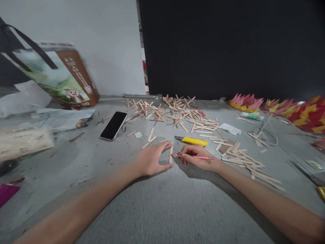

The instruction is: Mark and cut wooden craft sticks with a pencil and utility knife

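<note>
My left hand (152, 159) grips a short wooden craft stick (171, 156) by its two ends, thumb at the near end and fingers at the far end. The stick lies on the grey table, pointing away from me. In my right hand (195, 157) is a slim pink pencil (204, 157), its tip touching the stick near the middle. Just beyond my right hand lies a yellow utility knife (195, 141) with its blade out to the left. Two loose craft sticks (149, 142) rest beyond my left hand.
Piles of crossed sticks (152, 110) lie at the back, loose sticks (241, 157) at the right. A black phone (113, 125) and a paper bag (68, 78) stand left. Folded paper flowers (246, 103), a glue stick (251, 116), a cable and scissors (308, 174) are at right.
</note>
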A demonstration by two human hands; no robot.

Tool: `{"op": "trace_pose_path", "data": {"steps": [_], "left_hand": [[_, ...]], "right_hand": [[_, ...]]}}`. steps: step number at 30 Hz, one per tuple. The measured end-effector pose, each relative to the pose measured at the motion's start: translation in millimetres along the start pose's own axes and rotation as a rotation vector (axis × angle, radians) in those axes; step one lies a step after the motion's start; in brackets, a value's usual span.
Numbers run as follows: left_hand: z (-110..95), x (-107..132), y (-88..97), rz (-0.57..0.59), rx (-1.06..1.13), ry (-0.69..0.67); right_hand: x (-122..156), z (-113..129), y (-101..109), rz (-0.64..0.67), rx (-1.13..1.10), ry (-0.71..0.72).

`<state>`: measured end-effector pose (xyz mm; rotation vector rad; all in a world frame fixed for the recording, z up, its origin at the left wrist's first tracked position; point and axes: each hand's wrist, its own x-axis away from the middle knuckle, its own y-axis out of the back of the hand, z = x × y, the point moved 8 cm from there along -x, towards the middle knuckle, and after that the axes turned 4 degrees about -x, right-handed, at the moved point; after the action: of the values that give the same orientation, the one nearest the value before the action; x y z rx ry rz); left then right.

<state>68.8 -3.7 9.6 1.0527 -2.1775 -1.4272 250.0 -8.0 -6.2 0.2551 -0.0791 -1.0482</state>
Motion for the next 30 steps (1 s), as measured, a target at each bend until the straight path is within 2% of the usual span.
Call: {"op": "trace_pose_path", "data": {"steps": [15,21,30], "left_hand": [[0,-1,-1.2,0.009,0.005,0.006],[9,0,5.2,-0.053,0.152,0.065],[2,-1,3.0,0.022,0.060,0.024]], "right_hand": [[1,-3,0,0.011,0.001,0.015],[1,1,-1,0.007,0.029,0.010],[0,-3,0,0.010,0.015,0.019]]}}
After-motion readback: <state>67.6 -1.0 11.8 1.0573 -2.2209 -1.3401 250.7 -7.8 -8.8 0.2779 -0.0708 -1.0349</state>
